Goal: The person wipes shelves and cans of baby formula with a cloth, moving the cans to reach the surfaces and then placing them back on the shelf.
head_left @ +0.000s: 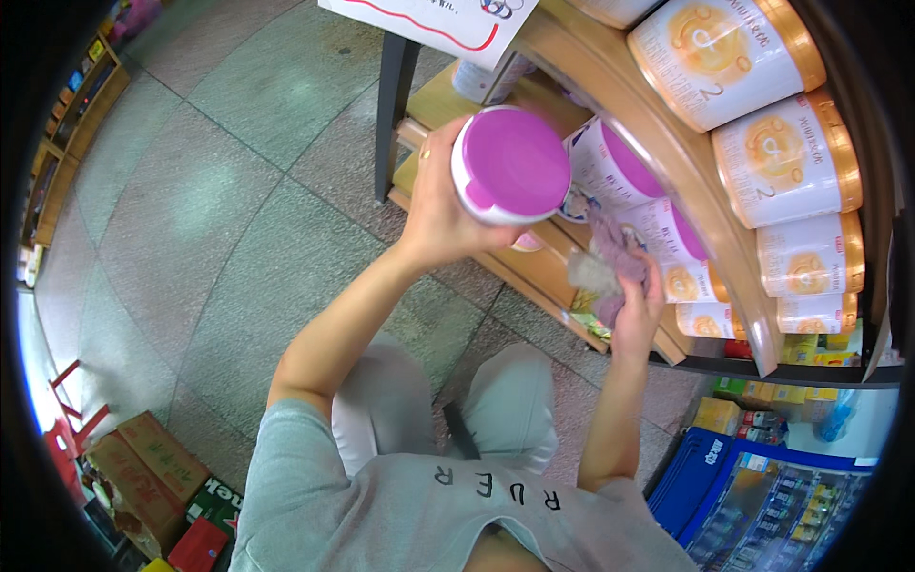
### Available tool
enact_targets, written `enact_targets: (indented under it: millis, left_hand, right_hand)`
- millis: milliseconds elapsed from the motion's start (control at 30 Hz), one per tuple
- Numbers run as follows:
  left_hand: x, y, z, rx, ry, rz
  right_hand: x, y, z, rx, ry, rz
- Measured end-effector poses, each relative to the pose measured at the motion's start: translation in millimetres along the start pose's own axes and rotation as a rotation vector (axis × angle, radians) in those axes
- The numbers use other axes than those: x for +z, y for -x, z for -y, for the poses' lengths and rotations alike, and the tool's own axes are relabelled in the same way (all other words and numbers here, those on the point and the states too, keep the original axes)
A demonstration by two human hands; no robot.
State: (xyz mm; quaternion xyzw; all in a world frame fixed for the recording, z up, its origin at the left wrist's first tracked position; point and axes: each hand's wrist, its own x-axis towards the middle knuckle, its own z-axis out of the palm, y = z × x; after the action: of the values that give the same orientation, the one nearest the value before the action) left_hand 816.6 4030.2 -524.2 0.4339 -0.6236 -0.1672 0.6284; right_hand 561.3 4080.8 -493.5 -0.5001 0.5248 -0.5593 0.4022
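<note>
A white can with a purple plastic lid is gripped in my left hand, its lid turned up towards me. My fingers wrap around its left and near side, and a ring shows on one finger. In my right hand is a crumpled cloth, mauve with a greyish part, held in front of the lower shelf. Just beyond the cloth, purple-lidded cans lie or stand on that shelf; the view is too tilted to tell which. The held can hides part of the shelf behind it.
White cans with gold lids line the upper wooden shelf. A paper sign hangs over its far end, by a dark post. Cardboard boxes stand on the tiled floor at lower left. A blue display case is at lower right.
</note>
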Motion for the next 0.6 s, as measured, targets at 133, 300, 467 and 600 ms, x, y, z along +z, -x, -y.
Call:
enact_targets:
  millis: [133, 300, 467, 600]
  left_hand:
    - [-28.3, 29.2, -14.6, -0.092, -0.073, 0.132]
    - [-39.8, 42.1, -4.9, -0.139, -0.336, 0.152]
    - [-51.0, 57.7, 14.2, -0.31, -0.506, 0.128]
    - [-69.5, 60.3, 20.1, -0.437, -0.406, -0.022]
  right_hand:
    - [71.7, -24.4, 28.0, -0.415, 0.255, 0.434]
    - [129.4, -16.0, -1.7, -0.609, 0.527, 0.631]
    - [113.4, 8.3, -47.6, -0.416, 0.45, 0.563]
    - [122.7, -23.1, -60.9, -0.494, 0.576, 0.175]
